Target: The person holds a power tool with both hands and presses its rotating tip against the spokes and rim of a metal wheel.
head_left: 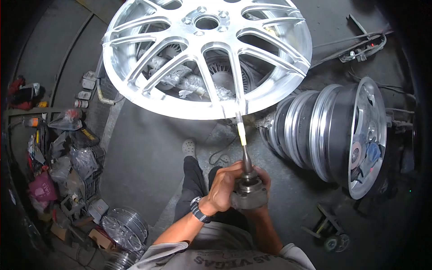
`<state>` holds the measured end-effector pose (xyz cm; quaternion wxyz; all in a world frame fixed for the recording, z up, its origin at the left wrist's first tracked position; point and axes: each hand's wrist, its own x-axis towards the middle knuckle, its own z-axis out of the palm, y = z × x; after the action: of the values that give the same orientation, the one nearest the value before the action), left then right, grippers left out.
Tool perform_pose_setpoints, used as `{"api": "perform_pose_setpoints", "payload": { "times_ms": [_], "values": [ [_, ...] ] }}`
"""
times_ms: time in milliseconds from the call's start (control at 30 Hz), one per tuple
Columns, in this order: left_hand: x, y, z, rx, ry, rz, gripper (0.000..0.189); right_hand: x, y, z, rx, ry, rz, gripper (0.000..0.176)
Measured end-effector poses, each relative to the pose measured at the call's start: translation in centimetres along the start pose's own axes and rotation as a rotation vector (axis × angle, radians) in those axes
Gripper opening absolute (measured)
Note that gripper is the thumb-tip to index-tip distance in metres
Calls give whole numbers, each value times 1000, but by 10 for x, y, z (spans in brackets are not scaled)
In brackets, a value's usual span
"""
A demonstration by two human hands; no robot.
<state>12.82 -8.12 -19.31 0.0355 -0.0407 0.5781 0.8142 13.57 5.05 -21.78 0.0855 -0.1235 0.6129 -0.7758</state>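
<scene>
My left hand [218,191], with a dark watch at its wrist, is wrapped round the side of a grey metal power tool [249,198]. On the tool's other side my right hand [264,180] grips it too, partly hidden behind the body. A slim shaft with a white and yellow section [242,132] points up from the tool. Its tip reaches the lower rim and a spoke of a large bright silver wheel [207,112]. Whether the tip touches the metal I cannot tell.
Several wheels lie on their sides in a row [324,130] at the right. A small wheeled stand [330,231] is at lower right. Bags and crates [85,159] crowd the left, with more wheels [126,227] below. Cables run at upper right.
</scene>
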Motion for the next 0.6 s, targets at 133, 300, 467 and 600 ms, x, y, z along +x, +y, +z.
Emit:
{"api": "perform_pose_setpoints", "payload": {
  "times_ms": [133,300,467,600],
  "values": [
    [-4,1,-4,34,41,23,75,1,3,0,-23,-83,-21,89],
    [-1,2,-2,12,-44,-58,72,-5,1,-7,-78,-29,-17,87],
    [11,10,1,89,-110,100,72,-32,34,-41,9,59,312,84],
    [2,8,-6,38,-82,70,76,-23,27,-30,186,14,394,86]
  ]
}}
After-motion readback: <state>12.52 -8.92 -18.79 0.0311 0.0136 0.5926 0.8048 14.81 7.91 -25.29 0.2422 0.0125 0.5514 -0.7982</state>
